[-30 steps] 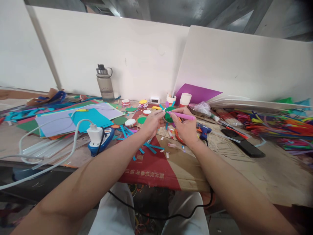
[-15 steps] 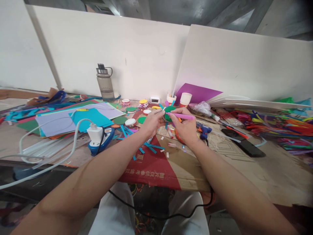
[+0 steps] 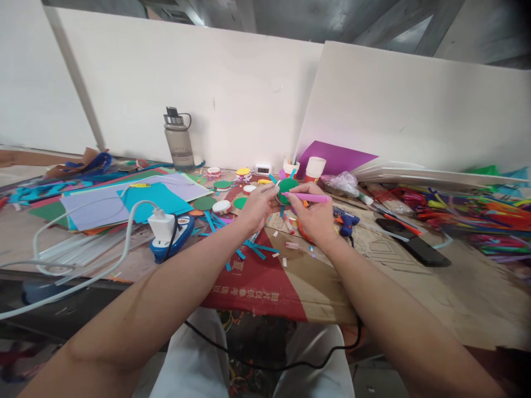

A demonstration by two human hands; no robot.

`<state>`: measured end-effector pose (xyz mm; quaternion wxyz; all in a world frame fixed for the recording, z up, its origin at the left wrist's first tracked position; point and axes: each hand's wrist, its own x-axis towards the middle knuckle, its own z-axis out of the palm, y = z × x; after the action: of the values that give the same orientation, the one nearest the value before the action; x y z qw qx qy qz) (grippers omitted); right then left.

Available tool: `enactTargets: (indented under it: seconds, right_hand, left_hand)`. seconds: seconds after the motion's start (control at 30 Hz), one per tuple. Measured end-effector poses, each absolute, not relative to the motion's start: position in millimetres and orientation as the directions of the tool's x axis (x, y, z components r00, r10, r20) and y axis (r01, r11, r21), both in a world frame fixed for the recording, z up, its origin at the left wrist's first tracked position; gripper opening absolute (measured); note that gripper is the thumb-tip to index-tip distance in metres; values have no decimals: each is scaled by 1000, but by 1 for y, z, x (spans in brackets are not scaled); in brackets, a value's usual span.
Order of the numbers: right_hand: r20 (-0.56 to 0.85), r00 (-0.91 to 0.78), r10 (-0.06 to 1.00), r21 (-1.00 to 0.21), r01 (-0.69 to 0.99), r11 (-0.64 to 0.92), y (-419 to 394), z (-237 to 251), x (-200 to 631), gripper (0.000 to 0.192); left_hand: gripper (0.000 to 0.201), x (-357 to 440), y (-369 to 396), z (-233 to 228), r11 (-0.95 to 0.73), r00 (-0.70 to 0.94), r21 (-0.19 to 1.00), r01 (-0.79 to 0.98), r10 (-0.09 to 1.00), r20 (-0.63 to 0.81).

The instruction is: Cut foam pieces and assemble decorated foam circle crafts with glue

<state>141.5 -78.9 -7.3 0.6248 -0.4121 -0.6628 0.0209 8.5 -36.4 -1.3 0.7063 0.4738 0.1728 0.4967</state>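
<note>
My left hand [image 3: 260,205] is closed on the rim of a small round paper drum with a green face [image 3: 287,189], held up over the table. Blue paper strips stick out from the drum's edge. In my right hand [image 3: 314,219] is a pink marker [image 3: 309,197], gripped like a pen, its tip at the green face. Whether the tip touches the face I cannot make out. Beyond and left of my hands lie similar small drums, among them a white-faced one [image 3: 221,207] and a yellow-topped one [image 3: 243,173].
Blue paper strips [image 3: 259,250] and scraps litter the cardboard [image 3: 265,287] below my hands. A blue glue gun [image 3: 347,221] and a black phone [image 3: 415,243] lie right. Left are coloured sheets [image 3: 95,207], a blue power strip [image 3: 172,240] with cables and a water bottle [image 3: 178,141].
The pink marker's tip has shifted very slightly on the green face, and its barrel lies a touch flatter. Both hands keep their grips in nearly the same place.
</note>
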Motion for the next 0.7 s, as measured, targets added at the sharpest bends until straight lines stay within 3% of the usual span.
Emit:
enactTargets:
  seconds: [0.7]
  right_hand:
    - [805, 98, 585, -541, 528, 655, -80, -7, 142, 7]
  left_hand:
    - [18, 8, -35, -1, 58, 452, 843, -534, 863, 227]
